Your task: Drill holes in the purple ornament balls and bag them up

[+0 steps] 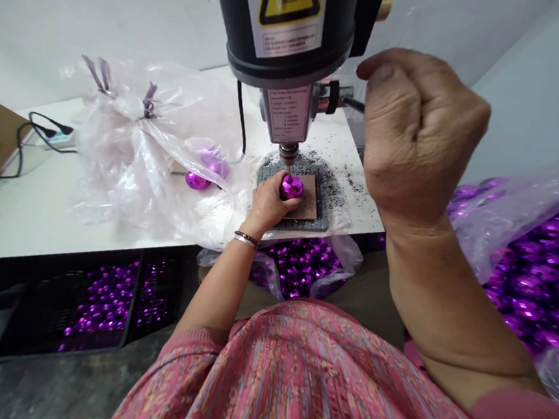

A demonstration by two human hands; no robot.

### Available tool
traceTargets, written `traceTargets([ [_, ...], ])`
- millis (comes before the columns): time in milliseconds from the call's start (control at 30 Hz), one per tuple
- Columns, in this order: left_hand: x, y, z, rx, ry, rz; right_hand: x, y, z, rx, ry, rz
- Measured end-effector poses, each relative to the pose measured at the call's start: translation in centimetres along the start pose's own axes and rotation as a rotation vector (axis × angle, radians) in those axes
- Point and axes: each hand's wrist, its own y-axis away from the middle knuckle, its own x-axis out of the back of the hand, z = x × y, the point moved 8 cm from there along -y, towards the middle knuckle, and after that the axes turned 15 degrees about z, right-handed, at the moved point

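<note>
My left hand (272,202) is closed around a shiny purple faceted ball (291,186), which rests on a brown board (310,197) on the grey base of a drill press (288,112). The thin drill bit meets the top of the ball, directly under the chuck (289,153). Close to the camera, my right hand (414,132) is curled in a fist around the end of the black feed lever (353,104) at the press's right side. Its palm side and part of the lever are hidden.
Clear plastic bags (133,163) with purple balls (197,180) lie on the white table (26,225). Dark shavings surround the base. An open bag of small purple pieces (304,266) sits below the table edge, a black crate (131,307) lower left, a large bag of balls (544,277) at right.
</note>
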Motion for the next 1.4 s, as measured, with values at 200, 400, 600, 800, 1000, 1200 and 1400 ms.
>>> traceTargets([
  [200, -0.3, 0.1, -0.5, -0.010, 0.002, 0.040, 0.3, 1.4, 0.5, 0.128, -0.024, 0.030],
  [400, -0.3, 0.5, -0.9, 0.008, -0.054, 0.051, 0.5, 2.0, 0.6, 0.224, -0.061, 0.064],
  [600, 0.1, 0.8, -0.5, 0.020, -0.111, 0.060, 0.2, 2.7, 1.1, 0.235, -0.078, 0.050],
  [800, 0.0, 0.6, -0.5, 0.014, -0.082, 0.041, 0.2, 3.6, 1.9, 0.189, -0.045, 0.056],
  [1000, 0.2, 0.7, -0.4, 0.017, -0.073, 0.046, -0.5, 6.1, 4.2, 0.281, 0.004, 0.092],
  [1200, 0.0, 0.5, -0.5, 0.040, -0.021, 0.051, 0.3, 3.7, 2.7, 0.132, -0.144, 0.187],
  [1400, 0.5, 1.2, -1.1, 0.079, 0.112, 0.087, -1.1, -3.1, 0.4, -0.099, -0.235, 0.067],
])
